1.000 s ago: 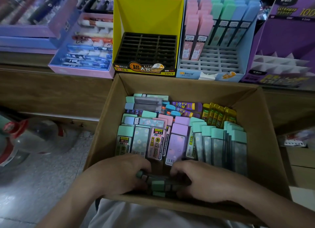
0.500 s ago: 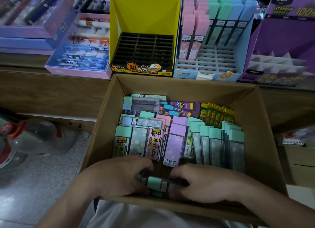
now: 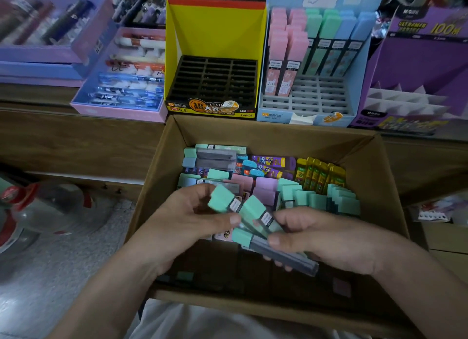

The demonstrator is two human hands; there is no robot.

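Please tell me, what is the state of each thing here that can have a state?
Box: open, partly filled with cases.
Mint cases: fanned out, held above the box.
Left hand: grips one mint case.
Right hand: grips the other mint cases.
Yellow display: slots empty.
Blue display: back rows filled, front slots empty.

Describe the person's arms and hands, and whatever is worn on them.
The left hand and right hand are bare: no gloves, rings or watch in view. Both forearms are bare too, with no sleeve up to the picture's edge. A pale garment shows between them at the bottom.
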